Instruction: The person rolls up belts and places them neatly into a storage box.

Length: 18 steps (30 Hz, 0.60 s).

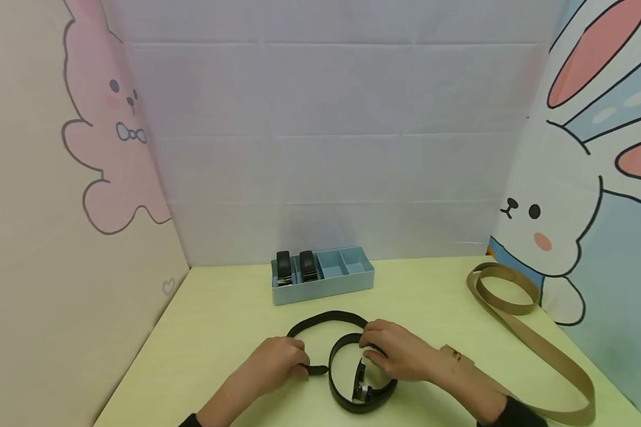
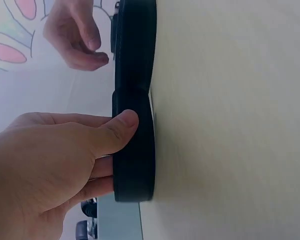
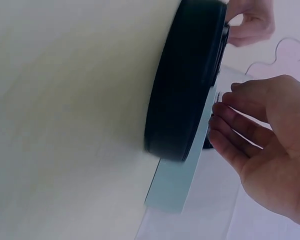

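Note:
A black belt (image 1: 360,408) stands on its edge on the table, part of it wound in a loose coil with its metal buckle (image 1: 361,391) inside. My left hand (image 1: 279,363) pinches the belt near its free end (image 2: 134,175), thumb on the near face and fingers behind. Over the far right side of the coil is my right hand (image 1: 400,350). In the right wrist view its bent fingers (image 3: 240,122) hover loosely beside the belt's upper edge, holding nothing. A length of the belt arcs behind both hands.
Toward the back of the table (image 1: 229,302) stands a blue divided box (image 1: 323,290) with two rolled black belts (image 1: 308,265) in its left compartments. A tan belt (image 1: 555,356) lies loosely looped along the right, passing behind my right forearm. Fabric walls with cartoon rabbits enclose the table.

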Motion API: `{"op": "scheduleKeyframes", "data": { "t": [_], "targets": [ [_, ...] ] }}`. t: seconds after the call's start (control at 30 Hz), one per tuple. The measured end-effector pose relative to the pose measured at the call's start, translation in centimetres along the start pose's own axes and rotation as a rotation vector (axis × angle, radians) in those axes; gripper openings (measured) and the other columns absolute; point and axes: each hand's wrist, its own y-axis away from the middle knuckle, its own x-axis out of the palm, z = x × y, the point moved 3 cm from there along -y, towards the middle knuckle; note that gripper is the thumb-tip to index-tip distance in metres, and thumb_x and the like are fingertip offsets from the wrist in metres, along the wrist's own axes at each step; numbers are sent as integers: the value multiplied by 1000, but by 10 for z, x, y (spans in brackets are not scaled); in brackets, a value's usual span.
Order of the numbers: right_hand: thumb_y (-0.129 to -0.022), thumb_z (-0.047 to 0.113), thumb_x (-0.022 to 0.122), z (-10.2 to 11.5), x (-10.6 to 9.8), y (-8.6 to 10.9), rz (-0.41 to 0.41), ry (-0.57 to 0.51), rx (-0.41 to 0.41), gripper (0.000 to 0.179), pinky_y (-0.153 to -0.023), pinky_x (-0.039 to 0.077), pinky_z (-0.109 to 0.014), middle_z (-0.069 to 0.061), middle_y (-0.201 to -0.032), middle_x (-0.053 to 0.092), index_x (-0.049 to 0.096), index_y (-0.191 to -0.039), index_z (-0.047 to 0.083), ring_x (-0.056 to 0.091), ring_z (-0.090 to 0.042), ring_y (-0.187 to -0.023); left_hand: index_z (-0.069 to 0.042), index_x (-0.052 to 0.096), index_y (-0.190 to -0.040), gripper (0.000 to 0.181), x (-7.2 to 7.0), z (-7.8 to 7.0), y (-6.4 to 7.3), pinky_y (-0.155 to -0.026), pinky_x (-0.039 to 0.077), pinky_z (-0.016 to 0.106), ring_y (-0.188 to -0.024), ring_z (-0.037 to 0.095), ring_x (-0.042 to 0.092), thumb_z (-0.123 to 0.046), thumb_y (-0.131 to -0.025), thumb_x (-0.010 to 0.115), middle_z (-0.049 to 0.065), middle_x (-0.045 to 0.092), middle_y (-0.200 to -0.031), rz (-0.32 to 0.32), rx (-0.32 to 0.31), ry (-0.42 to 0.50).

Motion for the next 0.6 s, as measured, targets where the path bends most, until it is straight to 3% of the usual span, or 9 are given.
{"op": "scheduleKeyframes", "data": {
  "t": [0.1,0.23,0.37,0.5,0.6],
  "targets": [
    [-110,24,75,19,8,-3,-30,33,-59,9,-88,60,-27,4,-110,74,81,-110,17,69,-10,-101,-25,84,-87,9,-1,-7,0,-64,45,13,-69,-7,57,-28,-89,93,-15,69,-79,7,7,-2],
    [-107,42,78,47,27,-12,-76,240,-201,25,-80,52,-20,10,-90,68,76,-93,22,61,-3,-84,-25,83,-85,11,-1,-8,-1,-64,44,13,-70,-8,57,-28,-89,93,-16,71,-79,13,-16,7],
    [-99,37,87,58,39,-17,-50,402,-212,30,-72,44,-18,13,-76,58,67,-80,25,50,-2,-72,-25,84,-86,10,0,-3,0,-64,47,15,-72,-7,61,-26,-90,93,-15,74,-81,5,-38,27],
    [-93,21,91,57,34,-9,52,341,-147,26,-72,43,-16,13,-77,60,68,-80,23,49,0,-74,-24,83,-85,12,2,8,2,-64,48,18,-73,-5,63,-21,-92,92,-13,75,-81,-12,-78,54],
    [-92,12,90,56,29,2,96,304,-186,21,-75,46,-14,13,-83,66,74,-86,24,54,2,-78,-22,80,-82,16,4,16,1,-63,47,18,-71,-5,60,-19,-93,91,-12,74,-79,-42,-101,64]
  ]
}}
